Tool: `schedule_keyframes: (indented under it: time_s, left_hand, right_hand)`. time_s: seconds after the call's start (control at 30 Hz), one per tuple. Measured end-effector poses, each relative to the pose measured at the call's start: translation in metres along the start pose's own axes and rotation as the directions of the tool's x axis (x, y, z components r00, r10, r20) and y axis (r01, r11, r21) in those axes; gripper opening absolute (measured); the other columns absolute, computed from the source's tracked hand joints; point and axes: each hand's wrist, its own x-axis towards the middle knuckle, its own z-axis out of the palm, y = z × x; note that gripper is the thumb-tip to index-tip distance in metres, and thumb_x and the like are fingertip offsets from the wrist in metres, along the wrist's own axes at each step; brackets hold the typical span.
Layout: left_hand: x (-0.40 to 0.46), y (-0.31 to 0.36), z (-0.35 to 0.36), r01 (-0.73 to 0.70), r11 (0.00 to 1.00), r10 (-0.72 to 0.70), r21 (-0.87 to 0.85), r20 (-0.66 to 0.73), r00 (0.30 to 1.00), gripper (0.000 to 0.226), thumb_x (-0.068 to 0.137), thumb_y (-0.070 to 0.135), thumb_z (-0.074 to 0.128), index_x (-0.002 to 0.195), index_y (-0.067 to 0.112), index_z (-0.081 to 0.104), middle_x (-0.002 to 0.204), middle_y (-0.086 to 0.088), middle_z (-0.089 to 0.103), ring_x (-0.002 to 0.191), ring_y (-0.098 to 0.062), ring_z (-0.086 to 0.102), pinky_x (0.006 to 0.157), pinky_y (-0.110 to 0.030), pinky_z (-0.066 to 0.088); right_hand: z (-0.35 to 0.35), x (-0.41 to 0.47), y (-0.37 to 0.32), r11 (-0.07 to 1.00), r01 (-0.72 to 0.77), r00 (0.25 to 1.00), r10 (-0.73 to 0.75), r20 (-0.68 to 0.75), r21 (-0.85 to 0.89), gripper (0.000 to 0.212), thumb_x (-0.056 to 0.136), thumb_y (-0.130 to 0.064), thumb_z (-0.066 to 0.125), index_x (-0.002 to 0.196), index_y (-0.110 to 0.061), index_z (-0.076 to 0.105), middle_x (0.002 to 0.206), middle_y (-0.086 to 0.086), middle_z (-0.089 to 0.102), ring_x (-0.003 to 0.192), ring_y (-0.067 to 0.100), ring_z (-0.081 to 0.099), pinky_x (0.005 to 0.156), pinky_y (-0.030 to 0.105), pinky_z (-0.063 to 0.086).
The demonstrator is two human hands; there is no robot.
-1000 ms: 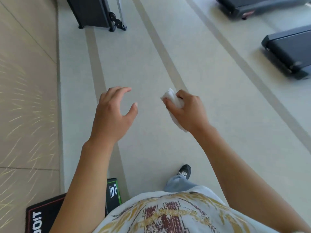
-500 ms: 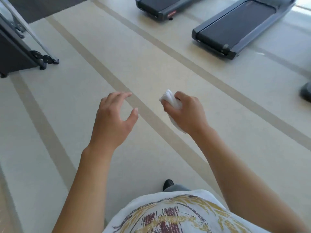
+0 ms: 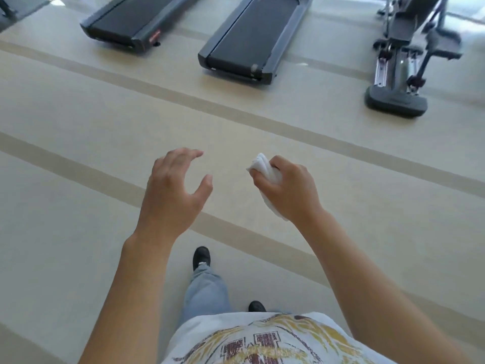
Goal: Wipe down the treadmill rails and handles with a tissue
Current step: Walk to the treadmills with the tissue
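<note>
While the nearer treadmill (image 3: 252, 40) lies well ahead across the floor (image 3: 78, 106), the sensible move is probably to walk up squarely and keep the tissue (image 3: 265, 170) bunched for a firm wipe. Right hand (image 3: 291, 190) pinches it, wad poking past the thumb; left hand (image 3: 173, 190) hangs spread, holding nothing.

Soft white paper tissue (image 3: 265, 171); matt black treadmill (image 3: 252, 38)

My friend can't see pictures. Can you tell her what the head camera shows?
A person walking on a pale striped floor holds a white tissue in the right hand, while the left hand is open and empty. Two dark treadmills lie ahead, untouched.
</note>
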Motion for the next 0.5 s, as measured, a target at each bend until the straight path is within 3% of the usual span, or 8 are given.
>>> schedule_keyframes:
  time_s: [0.13, 0.5]
  left_hand:
    - [0.067, -0.024, 0.004, -0.076, 0.996, 0.077, -0.036, 0.039, 0.996, 0.048, 0.095, 0.04, 0.058, 0.138, 0.019, 0.062, 0.141, 0.0, 0.061, 0.133, -0.023, 0.051, 0.112, -0.028, 0.034]
    - [0.258, -0.081, -0.043, -0.307, 0.946, 0.312, -0.105, 0.031, 0.95, 0.045, 0.097, 0.038, 0.063, 0.138, 0.019, 0.063, 0.14, 0.002, 0.061, 0.132, -0.022, 0.051, 0.111, -0.029, 0.035]
  right_hand:
    - [0.01, 0.046, -0.009, 0.998, -0.059, 0.994, 0.06, -0.094, 0.005, 0.043, 0.09, -0.054, 0.069, 0.076, -0.017, 0.055, 0.063, -0.001, 0.059, 0.062, 0.024, 0.058, 0.059, 0.037, 0.046]
    - [0.033, 0.177, -0.093, 0.989, -0.144, 0.945, 0.136, -0.298, -0.007, 0.042, 0.093, -0.058, 0.067, 0.079, -0.019, 0.059, 0.063, -0.004, 0.06, 0.062, 0.017, 0.059, 0.058, 0.033, 0.045]
